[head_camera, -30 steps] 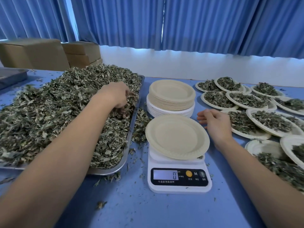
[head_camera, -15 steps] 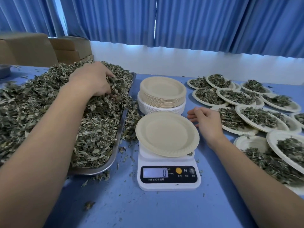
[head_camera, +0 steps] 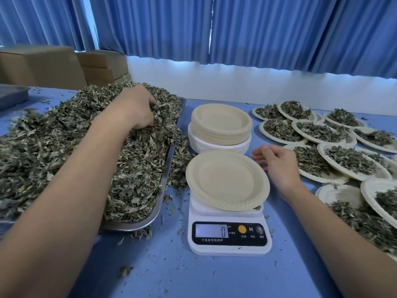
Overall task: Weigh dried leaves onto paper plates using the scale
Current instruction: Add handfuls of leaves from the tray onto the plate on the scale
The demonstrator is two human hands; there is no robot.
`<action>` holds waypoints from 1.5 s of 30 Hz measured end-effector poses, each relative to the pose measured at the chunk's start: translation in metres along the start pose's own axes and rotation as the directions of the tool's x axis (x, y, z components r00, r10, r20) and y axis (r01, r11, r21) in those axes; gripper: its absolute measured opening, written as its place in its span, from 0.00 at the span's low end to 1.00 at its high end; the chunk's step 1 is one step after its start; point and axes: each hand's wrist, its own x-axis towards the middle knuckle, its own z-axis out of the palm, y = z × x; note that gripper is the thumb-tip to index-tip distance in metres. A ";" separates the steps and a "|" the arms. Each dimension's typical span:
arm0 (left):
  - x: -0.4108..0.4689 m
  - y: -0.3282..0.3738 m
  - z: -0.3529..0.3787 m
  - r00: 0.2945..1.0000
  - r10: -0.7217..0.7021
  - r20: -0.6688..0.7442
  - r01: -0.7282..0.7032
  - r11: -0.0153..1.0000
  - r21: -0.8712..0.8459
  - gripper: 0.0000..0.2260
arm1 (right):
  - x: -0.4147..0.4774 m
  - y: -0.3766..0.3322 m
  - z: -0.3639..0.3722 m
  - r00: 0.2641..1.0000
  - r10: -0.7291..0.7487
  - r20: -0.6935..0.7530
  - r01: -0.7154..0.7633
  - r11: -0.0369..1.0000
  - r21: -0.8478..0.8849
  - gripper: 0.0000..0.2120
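A white digital scale [head_camera: 229, 237] stands on the blue table and its display reads 0. An empty beige paper plate [head_camera: 226, 179] sits on it. To the left, a metal tray [head_camera: 159, 203] holds a big heap of dried leaves [head_camera: 64, 143]. My left hand [head_camera: 137, 108] is dug into the top of the heap, fingers curled round a bunch of leaves. My right hand [head_camera: 277, 164] rests on the table just right of the plate, fingers loosely bent, holding nothing.
A stack of empty paper plates [head_camera: 221, 127] stands behind the scale. Several plates filled with leaves [head_camera: 348, 160] cover the table's right side. Cardboard boxes [head_camera: 43, 65] sit at the back left, blue curtains behind. Loose leaf bits litter the table.
My left hand has stayed in the heap, closing on a bunch of leaves near the tray's far right. My right hand has hardly moved beside the plate.
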 end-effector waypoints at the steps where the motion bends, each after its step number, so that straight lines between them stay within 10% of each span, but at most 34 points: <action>1: 0.000 0.000 0.002 1.000 -0.006 -0.018 0.006 1.000 -0.007 0.28 | 0.000 0.000 0.000 1.000 -0.002 -0.002 0.002 1.000 0.003 0.15; 10: -0.010 0.006 -0.019 0.992 0.052 -0.117 -0.067 0.991 -0.119 0.25 | -0.001 0.001 -0.001 1.000 0.005 -0.002 -0.005 1.000 -0.010 0.15; 14: -0.029 0.028 -0.017 0.974 0.227 0.023 -0.217 0.953 -0.210 0.10 | -0.001 0.000 0.000 1.000 0.015 0.001 -0.015 1.000 -0.003 0.15; 23: -0.063 0.088 0.027 0.740 0.556 0.378 -0.506 0.831 -0.232 0.13 | -0.002 0.000 -0.001 1.000 0.001 0.009 0.000 1.000 -0.023 0.14; 30: -0.049 0.071 0.010 0.704 0.492 0.513 -0.433 0.869 -0.239 0.23 | -0.001 0.000 -0.001 1.000 -0.001 0.016 0.002 0.999 -0.043 0.14; 38: -0.013 0.017 0.010 0.921 0.176 0.347 -0.223 0.970 0.099 0.21 | -0.002 0.000 -0.001 1.000 0.000 0.026 0.002 0.998 -0.060 0.14; 45: -0.006 -0.005 0.021 0.894 0.015 0.449 -0.115 0.974 0.195 0.16 | -0.002 0.000 -0.002 0.999 -0.004 0.032 0.007 0.996 -0.085 0.15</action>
